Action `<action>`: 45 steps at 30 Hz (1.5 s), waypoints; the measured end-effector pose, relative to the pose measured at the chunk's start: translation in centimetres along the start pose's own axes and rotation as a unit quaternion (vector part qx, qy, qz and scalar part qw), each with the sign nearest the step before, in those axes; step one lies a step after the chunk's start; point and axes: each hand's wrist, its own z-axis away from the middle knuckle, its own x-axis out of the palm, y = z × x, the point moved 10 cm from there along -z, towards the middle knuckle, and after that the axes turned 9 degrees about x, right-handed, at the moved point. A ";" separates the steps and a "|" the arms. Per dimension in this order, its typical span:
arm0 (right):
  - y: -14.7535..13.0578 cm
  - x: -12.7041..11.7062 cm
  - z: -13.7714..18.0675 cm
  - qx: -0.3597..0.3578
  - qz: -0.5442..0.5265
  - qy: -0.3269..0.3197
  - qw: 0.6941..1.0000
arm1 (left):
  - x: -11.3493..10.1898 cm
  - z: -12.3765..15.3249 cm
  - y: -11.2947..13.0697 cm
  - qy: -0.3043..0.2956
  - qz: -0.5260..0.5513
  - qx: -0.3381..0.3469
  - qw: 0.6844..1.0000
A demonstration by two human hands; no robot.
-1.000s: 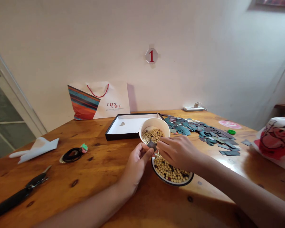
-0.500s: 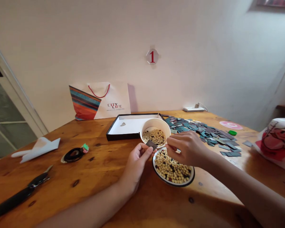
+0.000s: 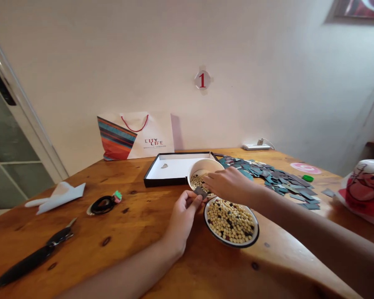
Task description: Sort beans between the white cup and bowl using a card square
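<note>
My left hand pinches a small dark flat piece between thumb and fingers, at the near rim of a white tub. Pale and dark beans lie inside that tub. Above its opening is my right hand, fingers bent downward and drawn together; their tips are partly hidden, so what they hold does not show. Just in front stands a dark-rimmed white bowl, full of mixed beans, mostly cream with some black and reddish ones.
Behind the tub lies a shallow black-edged box. Flat dark pieces are heaped at the right, near a green cap and a plastic bag. Left are a knife, black hair tie, folded paper and paper bag.
My right hand has moved from the bowl's far edge up and left to over the tub. My left hand still holds the dark piece. The view has shifted slightly.
</note>
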 end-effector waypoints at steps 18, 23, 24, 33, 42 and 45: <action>-1.2 5.9 -3.1 -0.018 0.012 -0.147 0.989 | 0.1 0.3 0.3 -0.010 -0.010 0.015 1.000; -0.5 5.4 -3.5 0.000 0.017 -0.120 0.993 | 0.1 0.2 0.2 -0.011 -0.014 0.013 1.000; -0.4 5.2 -3.5 0.001 0.017 -0.114 0.993 | 0.1 0.2 0.2 -0.012 -0.012 0.014 1.000; 0.5 2.4 -2.6 0.024 0.003 -0.037 0.999 | 0.1 0.2 -0.1 -0.003 0.006 0.000 1.000; -1.2 -0.2 1.8 0.046 -0.092 0.018 0.995 | 0.2 0.2 -0.3 -0.004 0.025 -0.023 0.999; -1.5 0.0 2.4 0.047 -0.084 0.012 0.995 | 0.3 0.2 -0.2 -0.015 -0.001 -0.015 1.000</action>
